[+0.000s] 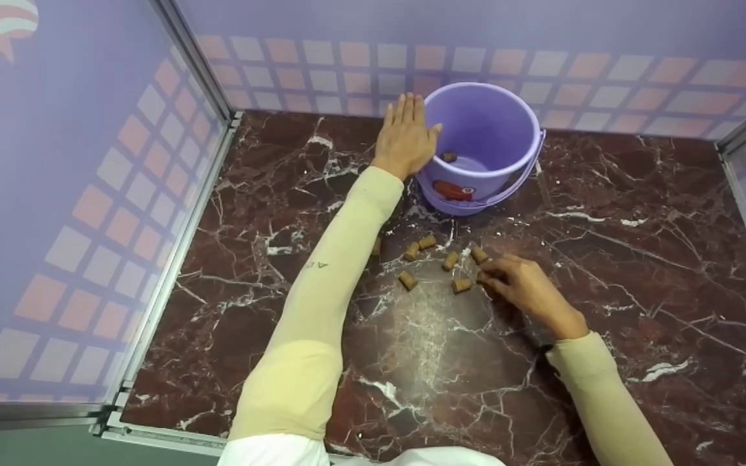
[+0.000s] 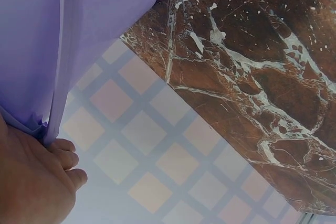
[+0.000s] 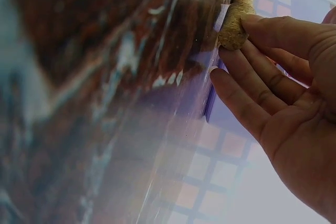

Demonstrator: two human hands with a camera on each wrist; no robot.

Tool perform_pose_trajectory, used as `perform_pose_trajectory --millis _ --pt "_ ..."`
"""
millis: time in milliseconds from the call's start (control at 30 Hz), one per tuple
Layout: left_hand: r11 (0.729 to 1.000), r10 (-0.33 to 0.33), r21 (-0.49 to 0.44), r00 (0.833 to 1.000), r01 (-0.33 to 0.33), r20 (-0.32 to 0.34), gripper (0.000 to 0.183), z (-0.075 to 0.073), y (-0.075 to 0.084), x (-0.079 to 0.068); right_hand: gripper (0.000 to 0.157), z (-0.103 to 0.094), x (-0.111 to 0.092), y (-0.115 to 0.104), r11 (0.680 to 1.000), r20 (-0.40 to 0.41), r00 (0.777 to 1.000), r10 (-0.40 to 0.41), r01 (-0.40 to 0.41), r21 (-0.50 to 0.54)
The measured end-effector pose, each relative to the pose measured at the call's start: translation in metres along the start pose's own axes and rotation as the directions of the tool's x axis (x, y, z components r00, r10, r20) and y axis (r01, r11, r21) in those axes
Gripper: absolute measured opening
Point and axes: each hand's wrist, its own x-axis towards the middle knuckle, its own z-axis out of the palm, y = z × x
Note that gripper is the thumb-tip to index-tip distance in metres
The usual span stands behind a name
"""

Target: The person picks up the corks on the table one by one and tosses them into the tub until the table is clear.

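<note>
A purple bucket [image 1: 454,184] stands near the back wall, its handle lowered at the front. At its left rim lies my left hand [image 1: 405,139], fingers straight and thumb over the rim; the left wrist view shows this hand [image 2: 37,177] close against the bucket wall [image 2: 31,51]. One cork [image 1: 449,156] lies inside the bucket. My right hand [image 1: 528,291] pinches a cork [image 3: 233,30] between thumb and fingers, low over the tabletop. Several loose corks, among them one cork [image 1: 461,285] just left of the right hand, are scattered in front of the bucket.
The dark red marbled tabletop [image 1: 606,272] is bounded by purple checked panels [image 1: 321,71] at the back and sides. A metal frame edge [image 1: 172,275] runs along the left. My left forearm sleeve [image 1: 321,285] crosses the table and partly covers another cork [image 1: 376,246].
</note>
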Motion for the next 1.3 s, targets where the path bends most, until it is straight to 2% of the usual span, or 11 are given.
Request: perform_pose_trajectory --millis 700,1000,1300 --pt "1.000 0.000 0.026 1.000 0.000 0.008 0.073 -0.001 0.000 -0.001 0.022 -0.009 0.003 -0.002 0.998 -0.059 0.998 -0.006 0.010 0.056" --pt "1.000 0.003 0.001 1.000 -0.003 0.007 0.073 -0.001 0.002 0.000 0.028 -0.017 0.007 -0.004 0.999 -0.061 0.998 -0.018 0.020 0.044" --pt "1.000 0.003 -0.005 1.000 -0.003 0.007 0.073 0.000 0.001 -0.001 0.029 -0.022 0.011 -0.006 0.999 -0.102 0.994 -0.026 0.030 0.030"
